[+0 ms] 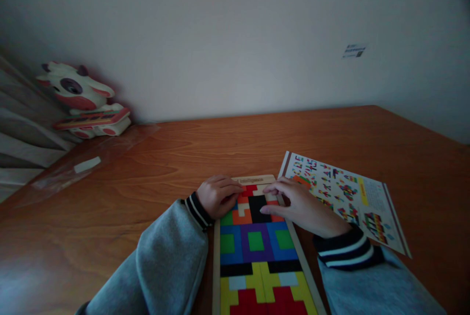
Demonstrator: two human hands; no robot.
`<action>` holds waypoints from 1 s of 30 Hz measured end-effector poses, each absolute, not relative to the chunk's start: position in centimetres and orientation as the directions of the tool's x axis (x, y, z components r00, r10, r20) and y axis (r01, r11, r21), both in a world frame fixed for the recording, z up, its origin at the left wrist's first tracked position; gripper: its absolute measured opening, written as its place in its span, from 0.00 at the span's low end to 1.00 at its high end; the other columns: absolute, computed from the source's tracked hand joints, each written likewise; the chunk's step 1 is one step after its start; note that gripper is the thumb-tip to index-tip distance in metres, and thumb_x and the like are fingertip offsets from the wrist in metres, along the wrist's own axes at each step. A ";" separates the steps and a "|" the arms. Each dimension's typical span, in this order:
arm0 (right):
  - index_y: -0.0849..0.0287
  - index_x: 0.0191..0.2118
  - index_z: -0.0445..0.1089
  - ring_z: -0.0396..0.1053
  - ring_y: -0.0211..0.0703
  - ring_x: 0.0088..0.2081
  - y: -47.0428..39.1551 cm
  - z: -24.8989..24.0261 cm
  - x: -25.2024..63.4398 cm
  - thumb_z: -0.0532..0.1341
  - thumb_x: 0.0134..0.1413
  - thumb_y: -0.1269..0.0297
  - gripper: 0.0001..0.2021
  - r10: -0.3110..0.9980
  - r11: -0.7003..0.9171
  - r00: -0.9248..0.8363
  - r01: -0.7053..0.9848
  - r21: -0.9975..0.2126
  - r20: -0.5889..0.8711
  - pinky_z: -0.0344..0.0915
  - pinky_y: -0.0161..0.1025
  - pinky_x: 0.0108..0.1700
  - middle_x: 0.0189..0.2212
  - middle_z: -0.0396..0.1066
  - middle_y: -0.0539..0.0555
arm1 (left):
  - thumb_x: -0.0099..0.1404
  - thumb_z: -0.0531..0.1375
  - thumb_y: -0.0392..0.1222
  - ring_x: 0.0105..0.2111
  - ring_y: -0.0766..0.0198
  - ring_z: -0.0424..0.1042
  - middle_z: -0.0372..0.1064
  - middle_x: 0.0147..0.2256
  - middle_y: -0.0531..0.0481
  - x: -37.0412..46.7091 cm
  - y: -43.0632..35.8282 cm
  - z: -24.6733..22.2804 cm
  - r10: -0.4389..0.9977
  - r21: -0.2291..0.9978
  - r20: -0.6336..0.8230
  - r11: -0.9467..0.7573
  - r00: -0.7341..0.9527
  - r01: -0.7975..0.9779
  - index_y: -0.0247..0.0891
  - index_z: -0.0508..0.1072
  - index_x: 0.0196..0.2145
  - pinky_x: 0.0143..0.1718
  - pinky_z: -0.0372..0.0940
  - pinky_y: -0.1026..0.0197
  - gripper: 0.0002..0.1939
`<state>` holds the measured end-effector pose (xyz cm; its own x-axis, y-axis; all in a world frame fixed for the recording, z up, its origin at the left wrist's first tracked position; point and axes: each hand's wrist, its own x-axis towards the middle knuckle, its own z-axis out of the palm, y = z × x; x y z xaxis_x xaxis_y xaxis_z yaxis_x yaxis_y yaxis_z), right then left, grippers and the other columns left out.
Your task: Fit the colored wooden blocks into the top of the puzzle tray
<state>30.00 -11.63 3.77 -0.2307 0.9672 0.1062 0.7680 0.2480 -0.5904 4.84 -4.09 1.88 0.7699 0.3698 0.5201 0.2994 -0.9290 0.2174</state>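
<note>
A wooden block-puzzle board point(216, 276) filled with coloured pieces stands upright-on in front of me, flat on the table. My left hand point(220, 195) is closed over its upper left edge, with fingertips beside a red piece point(250, 190); what lies under the fingers is hidden. Over the upper right part, my right hand point(297, 202) has thumb and index finger spread. Its thumb tip is at a black piece point(256, 209), and its index tip is near a white space at the top. Lower rows show purple point(262, 255), blue, green, yellow and red pieces.
A printed sheet of coloured pattern pictures point(362, 202) lies right of the board, partly behind my right hand. A cow-shaped toy keyboard point(91, 104) stands at the back left by a curtain point(22, 129). Clear tape point(55, 178) covers the table's left edge. A wall rises behind.
</note>
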 end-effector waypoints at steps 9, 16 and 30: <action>0.54 0.36 0.74 0.67 0.49 0.43 -11.9 4.1 31.6 0.71 0.44 0.57 0.12 0.969 0.198 -0.247 0.800 -0.567 -0.010 0.63 0.47 0.46 0.39 0.69 0.54 | 0.64 0.55 0.34 0.40 0.62 0.74 0.76 0.40 0.46 4.9 -4.1 1.8 0.360 0.214 0.531 -0.933 0.767 0.290 0.37 0.75 0.40 0.45 0.69 0.57 0.10; 0.57 0.31 0.73 0.68 0.43 0.36 -11.6 4.0 30.8 0.66 0.51 0.63 0.04 0.962 0.161 -0.267 0.734 -0.660 -0.061 0.65 0.42 0.40 0.33 0.69 0.53 | 0.64 0.56 0.34 0.40 0.61 0.74 0.76 0.41 0.46 4.9 -4.1 1.8 0.371 0.224 0.516 -0.928 0.772 0.296 0.38 0.75 0.41 0.45 0.69 0.56 0.10; 0.59 0.36 0.71 0.68 0.40 0.30 -11.7 3.1 30.0 0.62 0.46 0.70 0.08 0.998 0.049 -0.060 0.780 -0.624 0.002 0.65 0.40 0.34 0.33 0.69 0.54 | 0.64 0.56 0.34 0.39 0.62 0.74 0.76 0.40 0.46 5.0 -4.2 2.2 0.365 0.223 0.527 -0.931 0.768 0.290 0.37 0.75 0.40 0.45 0.69 0.56 0.10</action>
<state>30.03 -11.68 3.11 -0.0602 0.9982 0.0023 0.7802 0.0485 -0.6237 5.02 -4.21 2.17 0.7675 0.3653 0.5268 0.2901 -0.9307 0.2228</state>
